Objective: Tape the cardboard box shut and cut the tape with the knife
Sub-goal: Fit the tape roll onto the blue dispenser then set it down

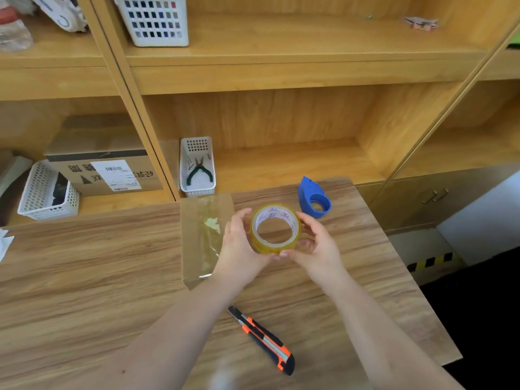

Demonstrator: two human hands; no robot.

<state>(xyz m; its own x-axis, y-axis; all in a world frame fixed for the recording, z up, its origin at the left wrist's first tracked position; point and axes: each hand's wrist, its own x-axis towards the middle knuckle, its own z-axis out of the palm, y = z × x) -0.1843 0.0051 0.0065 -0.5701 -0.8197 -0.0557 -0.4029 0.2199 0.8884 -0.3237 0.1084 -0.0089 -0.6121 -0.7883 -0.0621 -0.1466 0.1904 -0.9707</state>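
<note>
A roll of clear yellowish tape (275,229) is held above the wooden table between both hands. My left hand (242,246) grips its left side and my right hand (315,243) its right side, thumbs meeting under the roll. Left of the hands lies a small flat cardboard box (201,237), with old tape and a torn label on top. An orange and black utility knife (264,339) lies on the table nearer to me, between my forearms, apart from both hands.
A blue tape dispenser (313,198) stands at the table's far edge. Behind are wooden shelves with a white basket of pliers (197,170), a labelled carton (104,170) and another white basket (46,192). The table edge (422,291) drops off at right.
</note>
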